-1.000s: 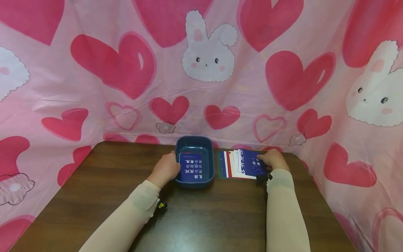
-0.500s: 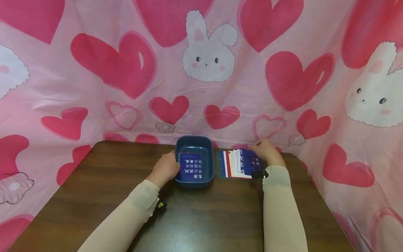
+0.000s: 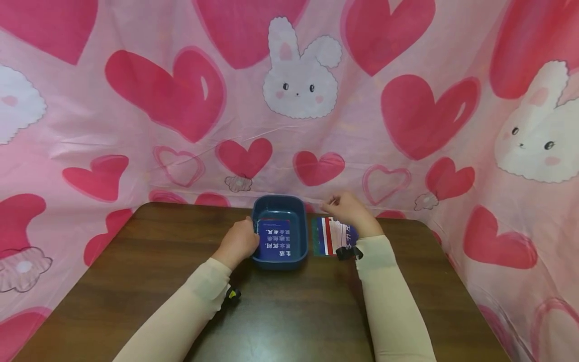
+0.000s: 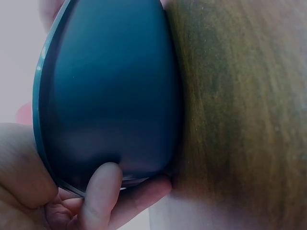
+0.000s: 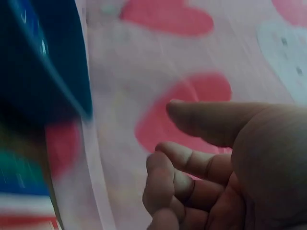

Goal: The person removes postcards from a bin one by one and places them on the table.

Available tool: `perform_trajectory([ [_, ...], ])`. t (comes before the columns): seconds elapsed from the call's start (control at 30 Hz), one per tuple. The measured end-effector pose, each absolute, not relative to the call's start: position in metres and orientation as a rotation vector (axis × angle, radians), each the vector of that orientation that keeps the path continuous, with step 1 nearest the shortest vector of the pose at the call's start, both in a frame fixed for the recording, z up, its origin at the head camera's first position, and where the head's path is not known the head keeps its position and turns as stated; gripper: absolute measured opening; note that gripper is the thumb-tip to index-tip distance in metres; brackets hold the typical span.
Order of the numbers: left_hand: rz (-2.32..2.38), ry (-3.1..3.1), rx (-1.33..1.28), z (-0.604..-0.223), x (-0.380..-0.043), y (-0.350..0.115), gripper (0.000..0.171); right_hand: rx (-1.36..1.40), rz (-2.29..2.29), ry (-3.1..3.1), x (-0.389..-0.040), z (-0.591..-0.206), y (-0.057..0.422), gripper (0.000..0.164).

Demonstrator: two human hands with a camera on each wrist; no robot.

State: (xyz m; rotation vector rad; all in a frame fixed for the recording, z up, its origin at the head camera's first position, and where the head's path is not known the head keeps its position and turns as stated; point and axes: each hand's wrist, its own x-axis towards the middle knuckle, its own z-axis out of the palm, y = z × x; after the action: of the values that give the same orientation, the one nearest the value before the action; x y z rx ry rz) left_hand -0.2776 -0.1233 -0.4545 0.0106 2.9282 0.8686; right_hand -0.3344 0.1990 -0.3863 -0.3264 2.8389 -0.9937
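My left hand (image 3: 237, 240) grips the left rim of a dark blue plastic bin (image 3: 281, 201). In the left wrist view the fingers curl at the corner of the bin (image 4: 115, 86). A blue card (image 3: 275, 240) with white characters lies inside the bin. To its right on the table is a fanned stack of cards (image 3: 328, 236), partly hidden under my right hand and wrist. My right hand (image 3: 350, 208) hovers over the back of the stack, its fingers loosely bent. The right wrist view shows a gap between thumb (image 5: 196, 117) and fingers, with nothing held.
The brown wooden table (image 3: 280, 306) carries the bin and cards near its back edge. A pink curtain (image 3: 298, 136) with hearts and rabbits hangs close behind the table and along both sides. Black straps with small devices (image 3: 348, 253) sit on both wrists.
My right hand has left the right end of the card stack and moved left and upward, towards the bin. My left hand still holds the bin in place.
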Motion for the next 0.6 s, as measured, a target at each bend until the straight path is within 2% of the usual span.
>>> perform_trajectory([
  [0.13, 0.859, 2.925, 0.001, -0.456, -0.278, -0.123, 0.065, -0.39, -1.043, 2.708, -0.333, -0.384, 0.159, 0.031],
  [0.33, 0.868, 2.917, 0.0, -0.455, -0.279, -0.123, 0.064, -0.383, -0.944, 2.626, -0.346, -0.384, 0.107, 0.037],
  [0.6, 0.844, 2.907, -0.002, -0.456, -0.28, -0.123, 0.068, -0.325, -0.673, 2.681, -0.366, -0.405, 0.069, 0.04],
])
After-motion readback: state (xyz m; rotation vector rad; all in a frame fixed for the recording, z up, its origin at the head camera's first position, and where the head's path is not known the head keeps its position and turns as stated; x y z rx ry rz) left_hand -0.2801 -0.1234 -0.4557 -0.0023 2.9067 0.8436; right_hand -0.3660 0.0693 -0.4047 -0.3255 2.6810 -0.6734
